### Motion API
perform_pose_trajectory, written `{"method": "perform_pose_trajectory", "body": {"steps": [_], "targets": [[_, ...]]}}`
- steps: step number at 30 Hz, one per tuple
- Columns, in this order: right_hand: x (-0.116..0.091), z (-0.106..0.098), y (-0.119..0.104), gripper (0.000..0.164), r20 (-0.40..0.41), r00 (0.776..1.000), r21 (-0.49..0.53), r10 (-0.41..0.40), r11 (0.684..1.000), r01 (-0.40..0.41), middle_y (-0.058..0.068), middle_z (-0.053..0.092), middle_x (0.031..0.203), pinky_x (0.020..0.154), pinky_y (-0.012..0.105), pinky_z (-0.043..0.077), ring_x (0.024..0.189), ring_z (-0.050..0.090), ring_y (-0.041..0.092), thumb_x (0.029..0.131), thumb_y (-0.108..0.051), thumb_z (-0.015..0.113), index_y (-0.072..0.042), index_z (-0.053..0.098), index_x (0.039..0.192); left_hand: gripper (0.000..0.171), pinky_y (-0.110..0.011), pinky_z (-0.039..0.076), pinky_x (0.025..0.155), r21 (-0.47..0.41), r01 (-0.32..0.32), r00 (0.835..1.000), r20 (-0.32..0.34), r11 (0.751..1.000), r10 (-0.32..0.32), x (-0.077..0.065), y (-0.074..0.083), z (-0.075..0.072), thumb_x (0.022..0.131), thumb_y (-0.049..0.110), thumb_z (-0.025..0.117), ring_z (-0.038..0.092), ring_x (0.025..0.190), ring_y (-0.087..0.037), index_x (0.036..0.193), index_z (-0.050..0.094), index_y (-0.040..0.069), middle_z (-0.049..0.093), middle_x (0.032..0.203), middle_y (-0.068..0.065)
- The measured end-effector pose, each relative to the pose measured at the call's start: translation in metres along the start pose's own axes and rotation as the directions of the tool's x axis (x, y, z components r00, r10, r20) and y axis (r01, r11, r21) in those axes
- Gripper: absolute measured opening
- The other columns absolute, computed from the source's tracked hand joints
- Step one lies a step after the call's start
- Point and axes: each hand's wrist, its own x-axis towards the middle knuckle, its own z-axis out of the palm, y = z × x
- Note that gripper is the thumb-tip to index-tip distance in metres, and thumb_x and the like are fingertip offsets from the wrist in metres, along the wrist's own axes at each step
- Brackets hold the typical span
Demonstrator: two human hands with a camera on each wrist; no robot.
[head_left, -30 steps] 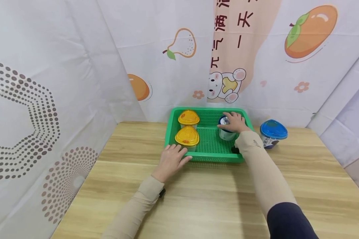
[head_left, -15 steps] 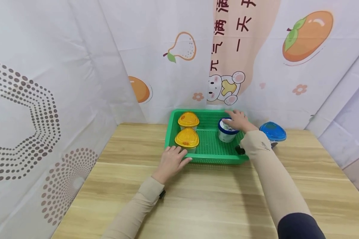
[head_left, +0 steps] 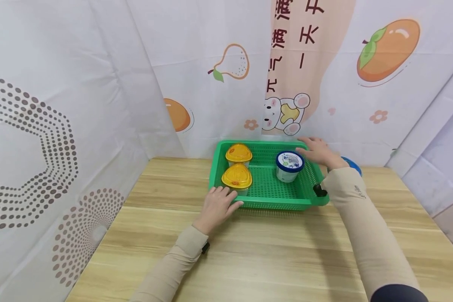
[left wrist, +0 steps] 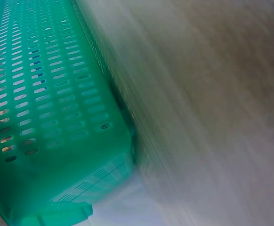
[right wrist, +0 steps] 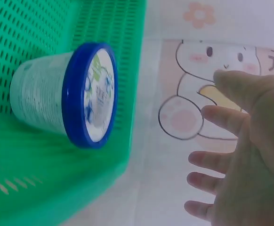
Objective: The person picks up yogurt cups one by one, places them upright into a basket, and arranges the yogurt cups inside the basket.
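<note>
A green plastic basket [head_left: 262, 200] stands on the table against the curtain. My left hand [head_left: 216, 208] grips its front-left corner, fingertips over the rim and thumb along the front. Two tubs with yellow lids, a rear tub [head_left: 239, 152] and a front tub [head_left: 237, 176], sit in its left side. On the right inside stands a round white tub [head_left: 287, 174] with a dark blue rim, its berry-printed lid facing up. My right hand [right wrist: 254, 127] is spread beside the basket's right rim, apart from that tub and holding nothing. A blue-lidded tub [head_left: 352, 165] is mostly hidden behind the right wrist.
The wooden table [head_left: 264, 256] extends in front of and to both sides of the basket. A printed curtain [head_left: 196, 71] hangs close behind it. A black wrist device [head_left: 319, 191] on the right sleeve is near the basket's right rim.
My right hand has let go of the round white tub in the basket and moved right, past the rim. The left hand has stayed at the corner.
</note>
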Motion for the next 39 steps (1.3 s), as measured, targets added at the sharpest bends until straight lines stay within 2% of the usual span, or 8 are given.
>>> {"method": "perform_pose_trajectory", "body": {"steps": [9,22,33,39], "targets": [[-0.015,-0.003,0.027,0.054,-0.050,0.999,-0.037,0.019,0.999,-0.021,0.041,0.023,0.147,0.106,0.075,0.015,0.134,0.018,0.063,0.103,-0.027,0.043,0.002,0.031,0.147,0.034,-0.029,0.032,0.062,-0.016,0.004,1.000,0.001,1.000,-0.004,-0.001,0.000,-0.001,0.094,0.049,0.055,0.051,0.067,-0.019,0.086,0.055,0.016,0.053,0.073,-0.001],[-0.035,0.008,0.067,0.062,-0.092,0.992,-0.074,0.086,0.993,-0.093,0.045,0.026,0.142,0.100,0.076,0.020,0.127,0.024,0.067,0.101,-0.037,0.047,0.003,0.031,0.146,0.031,-0.029,0.032,0.062,0.002,0.007,1.000,-0.006,1.000,-0.007,-0.001,0.001,0.000,0.090,0.045,0.063,0.052,0.067,-0.019,0.085,0.055,0.016,0.054,0.072,-0.001],[-0.044,0.023,0.089,0.069,-0.109,0.983,-0.044,0.145,0.988,-0.151,0.045,0.021,0.143,0.101,0.076,0.017,0.128,0.018,0.069,0.102,-0.048,0.039,0.001,0.025,0.149,0.031,-0.028,0.033,0.063,-0.010,0.010,1.000,0.000,1.000,-0.010,0.000,0.002,-0.001,0.090,0.046,0.062,0.052,0.068,-0.019,0.086,0.056,0.016,0.055,0.073,0.000],[-0.046,0.028,0.095,0.067,-0.104,0.980,-0.009,0.171,0.985,-0.173,0.046,0.017,0.143,0.103,0.076,0.015,0.129,0.014,0.068,0.103,-0.047,0.037,-0.001,0.024,0.150,0.031,-0.028,0.032,0.063,-0.003,0.010,1.000,-0.006,1.000,-0.010,0.000,0.001,-0.001,0.090,0.046,0.063,0.050,0.067,-0.018,0.086,0.056,0.016,0.054,0.073,0.000]]}}
